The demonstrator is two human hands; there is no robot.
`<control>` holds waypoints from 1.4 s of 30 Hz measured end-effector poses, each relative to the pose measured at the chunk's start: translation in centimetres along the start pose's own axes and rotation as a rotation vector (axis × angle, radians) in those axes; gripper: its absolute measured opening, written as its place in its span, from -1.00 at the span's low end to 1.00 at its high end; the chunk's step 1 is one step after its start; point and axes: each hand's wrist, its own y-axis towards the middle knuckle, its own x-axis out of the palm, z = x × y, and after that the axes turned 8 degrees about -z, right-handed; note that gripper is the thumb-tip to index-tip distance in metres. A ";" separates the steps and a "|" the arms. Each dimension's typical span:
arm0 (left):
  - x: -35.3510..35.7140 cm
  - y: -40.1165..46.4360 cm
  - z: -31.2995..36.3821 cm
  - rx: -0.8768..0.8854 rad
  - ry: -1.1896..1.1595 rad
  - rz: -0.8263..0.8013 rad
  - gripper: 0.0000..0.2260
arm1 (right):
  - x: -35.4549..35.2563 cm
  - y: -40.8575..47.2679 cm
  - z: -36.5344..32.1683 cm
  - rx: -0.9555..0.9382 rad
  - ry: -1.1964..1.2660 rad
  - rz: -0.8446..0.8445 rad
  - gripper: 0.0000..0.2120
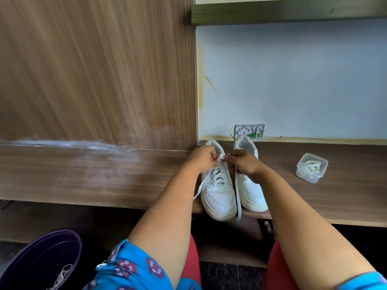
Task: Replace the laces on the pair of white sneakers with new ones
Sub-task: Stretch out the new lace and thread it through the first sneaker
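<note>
Left hand [202, 159] and right hand [243, 164] pinch white lace [222, 158] over left sneaker [217, 191]; toe overhangs desk edge [314, 221]; lace box [311, 167] well apart.

No text, label, brand or number can be read on anything in view.

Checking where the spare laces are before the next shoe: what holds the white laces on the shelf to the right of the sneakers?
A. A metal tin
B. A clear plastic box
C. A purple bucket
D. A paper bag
B: the white laces lie coiled inside a small clear plastic box standing on the shelf, apart from the sneakers.
</note>
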 end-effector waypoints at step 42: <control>-1.1 -0.5 -2.0 -0.110 0.060 -0.088 -0.84 | 0.8 0.9 -0.1 0.122 -0.749 0.101 -0.78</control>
